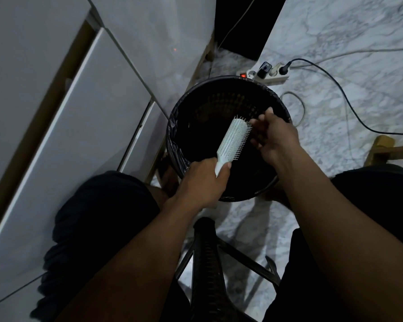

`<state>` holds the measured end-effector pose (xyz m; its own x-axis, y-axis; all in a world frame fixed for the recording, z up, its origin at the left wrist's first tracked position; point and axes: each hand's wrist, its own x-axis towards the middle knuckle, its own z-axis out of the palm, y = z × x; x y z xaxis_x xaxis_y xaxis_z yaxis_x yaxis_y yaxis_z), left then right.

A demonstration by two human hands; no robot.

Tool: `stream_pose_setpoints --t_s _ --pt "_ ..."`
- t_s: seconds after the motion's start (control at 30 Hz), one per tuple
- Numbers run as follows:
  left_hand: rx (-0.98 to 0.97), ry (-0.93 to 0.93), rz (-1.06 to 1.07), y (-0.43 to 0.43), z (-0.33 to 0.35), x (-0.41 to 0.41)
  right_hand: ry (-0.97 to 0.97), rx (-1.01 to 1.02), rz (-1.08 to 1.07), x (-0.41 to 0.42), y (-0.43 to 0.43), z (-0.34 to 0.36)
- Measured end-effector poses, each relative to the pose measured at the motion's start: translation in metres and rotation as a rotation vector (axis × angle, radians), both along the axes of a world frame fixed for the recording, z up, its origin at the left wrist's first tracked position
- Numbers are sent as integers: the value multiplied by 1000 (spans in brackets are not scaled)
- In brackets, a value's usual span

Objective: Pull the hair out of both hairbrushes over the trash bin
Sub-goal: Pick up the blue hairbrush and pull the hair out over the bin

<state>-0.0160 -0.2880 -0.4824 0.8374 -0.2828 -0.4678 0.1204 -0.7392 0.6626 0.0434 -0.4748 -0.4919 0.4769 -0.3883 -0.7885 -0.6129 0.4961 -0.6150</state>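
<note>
The left hand is clamped on the handle of a white brush, which is held over the open bin with its bristles facing the right hand. The right hand's grip is loosely apart, its fingertips at the bristles near the brush tip. The step in hand appears to be hair removal from one brush; no second brush is visible. Next move: pinch the hair between the fingertips, draw it off the bristles, and release it into the bin.
</note>
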Motion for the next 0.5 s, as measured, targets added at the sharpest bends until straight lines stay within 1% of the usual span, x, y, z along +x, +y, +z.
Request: stream_pose_setpoints --t_s 0.1,0.17,0.3,0.37,0.43,0.5 --pt "42 21 42 0 -1 2 42 -129 -21 -2 5 -2" --pt "61 24 61 0 -1 2 0 -172 20 -2 8 -3" --pt "51 27 123 1 3 4 -93 -245 295 -6 20 1" --pt "40 10 165 3 8 4 -135 -284 392 -10 26 9" --pt "34 -12 194 4 17 2 -204 -258 495 -15 34 20" --pt "16 -35 206 5 32 1 -278 -280 572 -18 39 29"
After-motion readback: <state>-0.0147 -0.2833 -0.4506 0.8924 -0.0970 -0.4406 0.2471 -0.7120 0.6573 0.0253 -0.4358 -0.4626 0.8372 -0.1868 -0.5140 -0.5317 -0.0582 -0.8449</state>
